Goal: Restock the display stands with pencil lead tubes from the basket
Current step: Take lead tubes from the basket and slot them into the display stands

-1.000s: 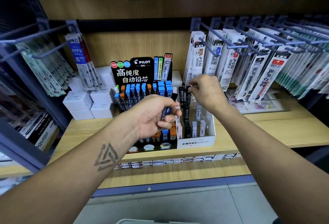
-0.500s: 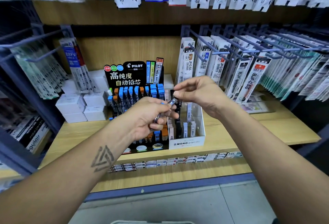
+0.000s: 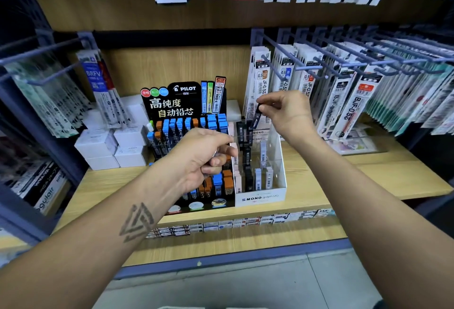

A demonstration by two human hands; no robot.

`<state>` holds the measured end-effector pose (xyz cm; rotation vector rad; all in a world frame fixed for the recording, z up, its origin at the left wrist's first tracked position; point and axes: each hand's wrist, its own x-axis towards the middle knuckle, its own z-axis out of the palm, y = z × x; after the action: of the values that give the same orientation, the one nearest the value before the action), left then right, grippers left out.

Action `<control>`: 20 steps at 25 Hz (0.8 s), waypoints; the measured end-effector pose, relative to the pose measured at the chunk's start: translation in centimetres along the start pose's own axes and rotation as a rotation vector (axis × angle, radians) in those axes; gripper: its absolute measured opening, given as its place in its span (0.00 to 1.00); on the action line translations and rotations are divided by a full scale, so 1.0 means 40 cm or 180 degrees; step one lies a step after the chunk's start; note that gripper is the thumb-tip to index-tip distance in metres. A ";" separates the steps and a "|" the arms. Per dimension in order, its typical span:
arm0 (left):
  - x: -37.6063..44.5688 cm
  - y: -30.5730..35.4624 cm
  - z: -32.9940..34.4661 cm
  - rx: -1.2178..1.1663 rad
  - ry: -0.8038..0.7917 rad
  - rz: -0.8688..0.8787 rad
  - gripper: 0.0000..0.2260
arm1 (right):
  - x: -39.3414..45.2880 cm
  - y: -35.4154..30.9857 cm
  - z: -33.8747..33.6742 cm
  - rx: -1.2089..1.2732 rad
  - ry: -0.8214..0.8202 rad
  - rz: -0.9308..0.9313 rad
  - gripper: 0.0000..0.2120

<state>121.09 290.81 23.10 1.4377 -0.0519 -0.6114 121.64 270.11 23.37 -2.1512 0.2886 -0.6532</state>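
open top of white stand point(image 3: 260, 198), peg hooks point(image 3: 304, 63) overhead

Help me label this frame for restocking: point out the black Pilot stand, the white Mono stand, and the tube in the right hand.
Black Pilot stand point(image 3: 172, 107): head view, on its printed header card.
White Mono stand point(image 3: 260, 197): head view, on its front panel.
Dark tube point(image 3: 256, 118): head view, on its middle, below the pinching fingers.

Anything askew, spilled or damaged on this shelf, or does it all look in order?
Nothing looks spilled or damaged. The only tilted item is the dark lead tube, pinched by the right hand above the white MONO stand. The left hand grips more tubes before the black PILOT stand.
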 end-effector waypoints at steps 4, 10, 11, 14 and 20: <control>-0.006 0.000 0.003 0.0022 -0.0015 -0.0066 0.14 | -0.001 0.019 0.038 -0.0502 0.0053 -0.0230 0.06; -0.011 0.005 -0.002 0.0053 -0.0058 -0.0127 0.15 | 0.001 0.034 0.062 -0.0837 -0.0245 -0.0171 0.05; -0.013 0.006 -0.002 0.0062 -0.0063 -0.0135 0.15 | -0.001 0.036 0.063 -0.0880 -0.0288 -0.0171 0.05; -0.019 0.008 0.001 0.0056 -0.0137 -0.0181 0.14 | -0.004 0.043 0.067 -0.0905 -0.0343 -0.0137 0.06; -0.029 0.013 -0.001 -0.0137 -0.0373 -0.0365 0.09 | -0.014 0.043 0.069 -0.1025 -0.0352 -0.0131 0.06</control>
<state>120.29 291.33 23.95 1.3689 -0.0485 -0.7864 122.73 271.12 20.44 -2.4973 0.3070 -0.5364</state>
